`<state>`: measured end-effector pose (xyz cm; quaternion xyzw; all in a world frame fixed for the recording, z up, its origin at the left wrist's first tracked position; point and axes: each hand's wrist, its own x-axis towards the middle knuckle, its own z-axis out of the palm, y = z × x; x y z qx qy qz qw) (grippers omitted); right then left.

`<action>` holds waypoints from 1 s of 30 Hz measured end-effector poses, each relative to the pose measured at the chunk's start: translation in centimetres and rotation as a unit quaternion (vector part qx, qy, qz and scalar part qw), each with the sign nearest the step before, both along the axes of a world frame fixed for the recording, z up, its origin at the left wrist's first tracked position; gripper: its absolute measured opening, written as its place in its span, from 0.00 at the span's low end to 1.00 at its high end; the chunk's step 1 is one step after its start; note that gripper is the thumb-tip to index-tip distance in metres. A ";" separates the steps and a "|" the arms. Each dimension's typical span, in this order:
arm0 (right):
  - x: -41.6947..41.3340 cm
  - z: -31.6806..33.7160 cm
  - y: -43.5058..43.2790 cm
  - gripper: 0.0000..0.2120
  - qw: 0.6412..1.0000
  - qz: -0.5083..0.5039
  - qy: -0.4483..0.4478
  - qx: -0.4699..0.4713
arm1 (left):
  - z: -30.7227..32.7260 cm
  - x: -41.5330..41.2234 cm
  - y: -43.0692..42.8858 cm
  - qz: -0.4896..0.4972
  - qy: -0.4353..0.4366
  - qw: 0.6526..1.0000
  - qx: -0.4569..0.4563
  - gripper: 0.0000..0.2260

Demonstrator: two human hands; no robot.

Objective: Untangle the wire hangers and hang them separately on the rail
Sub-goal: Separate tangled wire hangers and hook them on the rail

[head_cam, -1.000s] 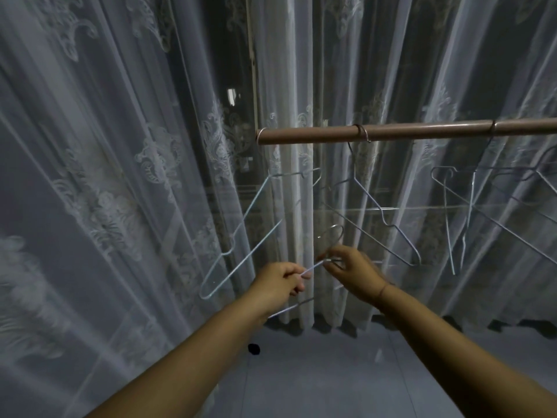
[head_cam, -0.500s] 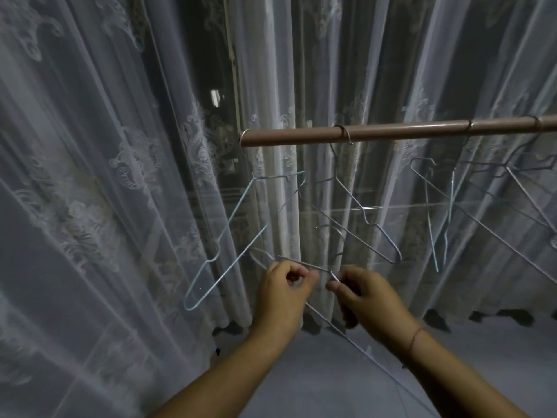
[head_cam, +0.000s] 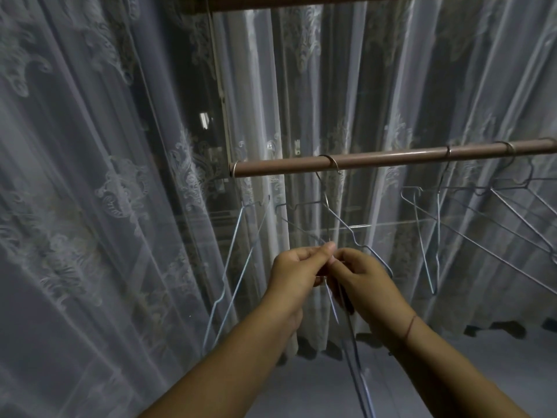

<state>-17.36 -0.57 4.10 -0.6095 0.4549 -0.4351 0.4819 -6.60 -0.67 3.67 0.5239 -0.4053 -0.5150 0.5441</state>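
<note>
Sheer white lace curtains (head_cam: 90, 206) are hanging across the whole background, reaching down to a grey floor (head_cam: 301, 387). In front of them one brown round metal rail (head_cam: 391, 159) is running level from centre to the right edge. No writing or label is showing anywhere.

Thin silver wire hangers are dangling below the rail: one hanger (head_cam: 346, 224) is hooking over the rail near its left end, one light hanger (head_cam: 235, 267) is slanting down to the left of it with its hook hidden, and a tangled cluster of hangers (head_cam: 482, 212) is hanging from two hooks farther right. That cluster is looking like three, though the overlapping wires are making the count unsure.

Two bare hands are meeting just below the left hooked hanger. The left hand (head_cam: 292, 276) and the right hand (head_cam: 364, 282) are each pinching thin wire, fingertips touching. From that shared grip a loose wire hanger (head_cam: 351, 342) is trailing down between the forearms toward the floor. A thin red thread band (head_cam: 410, 327) is circling the right wrist.
</note>
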 end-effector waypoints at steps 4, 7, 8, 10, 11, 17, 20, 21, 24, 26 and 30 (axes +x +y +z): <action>0.4 0.0 -0.2 0.12 1.000 0.014 -0.018 0.010 | 0.5 0.6 -0.6 0.008 0.025 0.999 0.045 0.06; 0.8 0.0 -0.5 0.12 0.999 0.023 -0.027 0.015 | 0.5 0.9 -1.1 0.014 0.049 0.996 0.068 0.05; 0.9 0.0 -0.6 0.12 0.999 0.027 -0.029 0.017 | 0.5 1.0 -1.2 0.017 0.054 0.996 0.070 0.05; 0.9 -0.2 -0.7 0.12 0.999 0.038 -0.022 0.024 | 0.4 1.4 -1.2 0.028 0.061 0.995 0.075 0.05; 0.9 -0.4 -0.7 0.12 0.999 0.044 -0.012 0.027 | 0.4 1.6 -1.2 0.033 0.066 0.994 0.078 0.05; 0.9 -0.7 -0.6 0.11 0.997 0.059 0.017 0.046 | 1.2 2.2 -1.4 0.069 0.119 0.988 0.073 0.06; 1.3 0.0 -0.9 0.11 0.997 0.058 -0.007 0.051 | 1.7 2.4 -1.6 0.076 0.119 0.987 0.070 0.06; 1.4 0.2 -1.0 0.12 0.997 0.056 -0.013 0.050 | 1.9 2.5 -1.7 0.079 0.117 0.988 0.067 0.06; 1.6 0.5 -1.2 0.13 0.997 0.061 -0.010 0.048 | 2.0 2.8 -1.9 0.088 0.119 0.987 0.062 0.06; 1.8 0.4 -1.3 0.14 0.996 0.069 -0.016 0.057 | 1.8 3.0 -1.9 0.095 0.123 0.986 0.066 0.05; 2.1 -0.1 -1.6 0.14 0.994 0.083 -0.022 0.070 | 1.2 3.1 -2.0 0.122 0.145 0.980 0.057 0.06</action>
